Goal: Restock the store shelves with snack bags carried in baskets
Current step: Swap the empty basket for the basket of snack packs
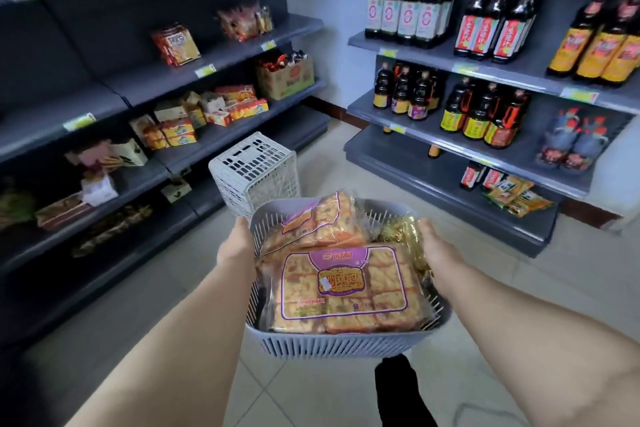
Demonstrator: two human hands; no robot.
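- The person holds a grey basket out in front, at the near centre of the aisle, well above the tiled floor.
- The left hand grips the basket's left rim and the right hand grips its right rim. Most of the fingers are hidden by the rim and the load, so exactly how they curl cannot be made out.
- The basket is full. One large snack bag of orange cakes with a purple label lies flat at the near end, and a second bag of the same kind leans against the far left wall. A gold-wrapped pack is tucked in at the right, just beside the right hand.
- The snack shelves run along the left, part stocked with bags and boxes and with bare runs on the upper tiers.
- The bottle shelves on the right hold rows of dark bottles.
- A white basket stands upside down on the floor just beyond the grey one, near the foot of the left shelving.
- The step in hand looks like carrying: the load has reached the aisle but nothing has been shelved from it yet.
- Both hands are occupied, so the next move probably calls for resting the basket on something stable, perhaps the upturned white one. That would free a hand to lift out a bag for the left shelves.
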